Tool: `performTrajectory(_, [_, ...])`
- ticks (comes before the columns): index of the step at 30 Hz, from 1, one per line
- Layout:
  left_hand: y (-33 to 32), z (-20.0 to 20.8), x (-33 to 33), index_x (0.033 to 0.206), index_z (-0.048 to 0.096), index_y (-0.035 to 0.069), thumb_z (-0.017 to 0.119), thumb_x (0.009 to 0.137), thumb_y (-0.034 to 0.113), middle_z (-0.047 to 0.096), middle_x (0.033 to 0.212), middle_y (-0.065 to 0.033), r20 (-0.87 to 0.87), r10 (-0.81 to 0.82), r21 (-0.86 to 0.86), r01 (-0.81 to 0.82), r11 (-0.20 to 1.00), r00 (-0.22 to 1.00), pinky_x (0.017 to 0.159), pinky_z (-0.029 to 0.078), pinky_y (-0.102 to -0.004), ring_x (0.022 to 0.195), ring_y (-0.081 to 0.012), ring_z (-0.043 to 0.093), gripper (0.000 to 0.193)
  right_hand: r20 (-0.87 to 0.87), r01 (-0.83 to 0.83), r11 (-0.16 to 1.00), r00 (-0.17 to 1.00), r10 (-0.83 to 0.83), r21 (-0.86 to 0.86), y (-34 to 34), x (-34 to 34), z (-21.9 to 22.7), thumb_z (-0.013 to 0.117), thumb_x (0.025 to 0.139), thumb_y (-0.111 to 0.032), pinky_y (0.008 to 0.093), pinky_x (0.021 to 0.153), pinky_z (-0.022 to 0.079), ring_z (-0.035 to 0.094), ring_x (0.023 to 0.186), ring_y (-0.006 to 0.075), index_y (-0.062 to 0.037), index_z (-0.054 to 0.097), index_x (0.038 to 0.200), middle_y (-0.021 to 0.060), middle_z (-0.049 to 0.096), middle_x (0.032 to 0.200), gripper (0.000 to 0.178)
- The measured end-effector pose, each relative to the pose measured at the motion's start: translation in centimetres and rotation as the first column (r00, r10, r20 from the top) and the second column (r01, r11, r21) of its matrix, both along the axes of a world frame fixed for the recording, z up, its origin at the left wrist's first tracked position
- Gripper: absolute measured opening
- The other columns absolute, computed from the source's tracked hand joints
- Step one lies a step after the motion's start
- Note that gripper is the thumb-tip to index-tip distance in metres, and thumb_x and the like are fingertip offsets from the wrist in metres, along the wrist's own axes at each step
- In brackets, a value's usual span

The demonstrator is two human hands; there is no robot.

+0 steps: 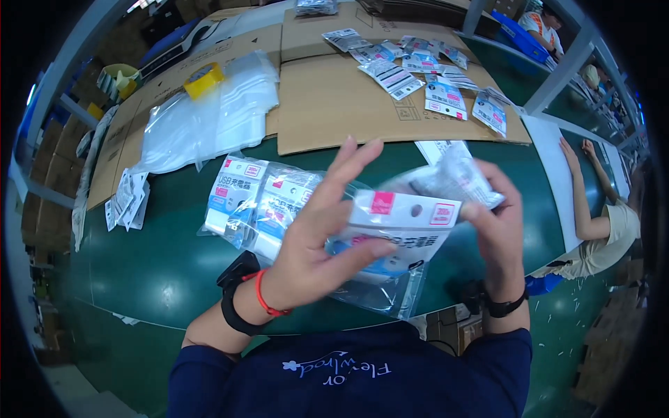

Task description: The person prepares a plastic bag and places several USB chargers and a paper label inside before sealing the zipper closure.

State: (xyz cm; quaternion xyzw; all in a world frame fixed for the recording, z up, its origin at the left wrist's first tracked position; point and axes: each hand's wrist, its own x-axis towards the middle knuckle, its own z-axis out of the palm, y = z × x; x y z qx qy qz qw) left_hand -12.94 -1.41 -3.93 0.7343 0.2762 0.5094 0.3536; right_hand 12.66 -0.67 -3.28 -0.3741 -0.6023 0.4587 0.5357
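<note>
Green table [167,244]: moderately bright, diffuse light, soft surface sheen. Glare on clear plastic bags [209,125] at table's far left. Slight motion blur, left hand [313,247] above table. Beyond table: dimmer, softer, fisheye-bent; corners black.

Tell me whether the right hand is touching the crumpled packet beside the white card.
Touching: the head view shows the right hand curled around the crumpled packet, fingers against its right end.
</note>
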Motion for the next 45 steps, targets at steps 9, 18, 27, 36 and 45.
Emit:
performTrajectory(9, [-0.8, -0.9, 2.5, 0.104, 0.060, 0.001, 0.067, 0.086, 0.009, 0.062, 0.101, -0.0082, 0.149, 0.074, -0.374, -0.013, 0.927, 0.986, 0.076, 0.047, -0.0249, 0.091, -0.0130, 0.061, 0.021, -0.045, 0.020, 0.977, 0.999, -0.010, 0.214, -2.6, -5.4, -1.8, 0.064, 0.088, -0.019, 0.0319, 0.097, 0.041, 0.051, 0.115, 0.0182, 0.0025, 0.025, 0.143, 0.0140, 0.049, 0.131, 0.071])
performTrajectory(18, [-1.7, -2.1, 3.2, 0.118, 0.052, 0.003, 0.064, 0.089, 0.013, 0.062, 0.095, -0.0056, 0.241, 0.094, -0.544, 0.055, 0.837, 0.966, 0.072, 0.047, -0.0229, 0.085, -0.0085, 0.059, 0.033, -0.183, -0.045, 0.998, 0.982, 0.051, 0.037, -2.7, -5.7, -2.6, 0.054, 0.094, -0.011, 0.0291, 0.097, 0.040, 0.051, 0.114, 0.0157, 0.0017, 0.023, 0.144, 0.0130, 0.050, 0.129, 0.060])
performTrajectory(27, [-2.7, -5.4, 0.2, 0.100, 0.058, 0.002, 0.064, 0.088, 0.017, 0.061, 0.085, -0.0067, -0.174, 0.067, -0.261, -0.111, 0.959, 0.982, 0.061, 0.047, -0.0273, 0.073, -0.0151, 0.059, 0.020, -0.336, 0.180, 0.904, 0.886, -0.321, -0.389, -2.5, 0.9, -3.9, 0.058, 0.091, -0.013, 0.0324, 0.093, 0.044, 0.059, 0.104, 0.0194, 0.0025, 0.039, 0.136, 0.0144, 0.060, 0.115, 0.052])
performTrajectory(36, [-4.0, -10.2, 2.9, 0.087, 0.055, 0.003, 0.068, 0.081, 0.021, 0.057, 0.075, -0.0105, -0.645, 0.130, 0.076, -0.105, 0.992, 0.753, 0.057, 0.047, -0.0349, 0.067, -0.0275, 0.059, 0.023, 0.183, -0.672, 0.614, 0.599, 0.779, -0.414, -2.0, 3.9, -6.0, 0.066, 0.083, -0.014, 0.0337, 0.090, 0.047, 0.062, 0.100, 0.0202, 0.0042, 0.046, 0.131, 0.0143, 0.062, 0.113, 0.055])
performTrajectory(45, [-4.0, -10.6, 3.8, 0.085, 0.051, 0.005, 0.065, 0.082, 0.020, 0.058, 0.076, -0.0103, -0.699, 0.130, 0.050, -0.134, 0.990, 0.704, 0.057, 0.047, -0.0370, 0.069, -0.0280, 0.060, 0.021, 0.041, -0.202, 0.669, 0.943, 0.329, -0.715, -0.6, 5.6, -7.5, 0.067, 0.084, -0.014, 0.0270, 0.087, 0.047, 0.059, 0.101, 0.0134, 0.0010, 0.048, 0.130, 0.0093, 0.062, 0.114, 0.052])
